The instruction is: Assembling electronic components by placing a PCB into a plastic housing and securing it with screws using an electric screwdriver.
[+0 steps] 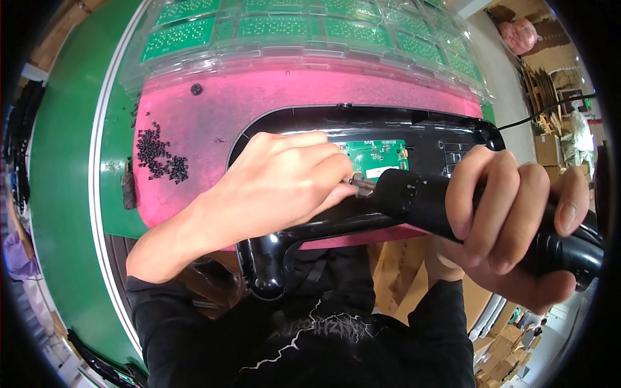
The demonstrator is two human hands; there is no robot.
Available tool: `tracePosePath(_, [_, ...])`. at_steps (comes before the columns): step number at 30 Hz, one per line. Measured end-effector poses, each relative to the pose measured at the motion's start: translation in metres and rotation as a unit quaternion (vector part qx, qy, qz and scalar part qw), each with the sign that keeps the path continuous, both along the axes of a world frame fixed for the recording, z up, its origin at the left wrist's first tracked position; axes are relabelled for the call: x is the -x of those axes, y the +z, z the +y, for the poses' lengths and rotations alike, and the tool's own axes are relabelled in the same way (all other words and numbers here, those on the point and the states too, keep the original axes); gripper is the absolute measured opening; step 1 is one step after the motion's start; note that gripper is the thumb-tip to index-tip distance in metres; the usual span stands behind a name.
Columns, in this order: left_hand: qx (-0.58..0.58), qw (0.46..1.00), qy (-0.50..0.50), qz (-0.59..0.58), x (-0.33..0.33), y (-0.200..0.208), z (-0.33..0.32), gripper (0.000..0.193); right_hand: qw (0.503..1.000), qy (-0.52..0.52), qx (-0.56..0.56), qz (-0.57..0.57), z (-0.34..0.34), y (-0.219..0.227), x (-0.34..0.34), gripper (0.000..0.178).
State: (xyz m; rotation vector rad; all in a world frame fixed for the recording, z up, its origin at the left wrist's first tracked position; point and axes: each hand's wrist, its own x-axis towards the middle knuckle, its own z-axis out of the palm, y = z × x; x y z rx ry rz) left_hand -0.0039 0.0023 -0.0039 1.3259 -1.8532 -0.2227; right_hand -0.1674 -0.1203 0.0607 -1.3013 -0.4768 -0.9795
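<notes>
My right hand (508,210) is wrapped round the thick body of a black electric screwdriver (414,195), which lies nearly level and points left. My left hand (284,178) is closed, thumb and fingertips pinched together right at the screwdriver's metal tip; whatever sits between them is hidden. Both hands are over a glossy black plastic housing (304,120) lying with its hollow side up. Inside it, just beyond the tip, a green circuit board (378,155) with a white label is seated. My left hand and forearm cover part of the housing.
Small black screws (155,155) lie heaped at the left of a pink mat (207,110), with a dark round piece (196,89) farther back. Clear plastic trays of green boards (272,29) stand behind. A black cable (543,111) runs off to the right.
</notes>
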Motion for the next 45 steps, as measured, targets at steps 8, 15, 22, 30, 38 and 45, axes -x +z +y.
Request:
tracePosePath(8, [-0.08, 0.987, 0.095, -0.099, -0.002, -0.006, 0.001, 0.021, 0.991, -0.046, 0.008, 0.123, -0.018, -0.02, -0.004, 0.043])
tracePosePath(15, [-0.105, 0.981, 0.127, -0.105, 0.002, 0.0, 0.002, 0.024, 0.98, -0.098, -0.04, 0.17, -0.013, -0.032, -0.012, 0.04])
tracePosePath(22, [-0.076, 0.985, 0.137, -0.073, 0.002, -0.005, 0.0, 0.014, 0.967, -0.148, -0.028, 0.206, -0.004, -0.03, -0.009, 0.037])
tracePosePath(30, [-0.094, 0.986, 0.106, -0.086, -0.001, -0.002, 0.002, 0.017, 0.958, -0.124, 0.075, 0.246, -0.019, -0.033, -0.027, 0.033])
tracePosePath(38, [-0.109, 0.984, 0.111, -0.088, -0.001, -0.005, 0.002, 0.018, 0.956, -0.141, 0.079, 0.243, -0.015, -0.038, -0.031, 0.034])
tracePosePath(45, [-0.115, 0.986, 0.101, -0.059, -0.002, -0.003, 0.002, 0.016, 0.968, -0.13, -0.034, 0.211, 0.0, -0.033, -0.019, 0.039])
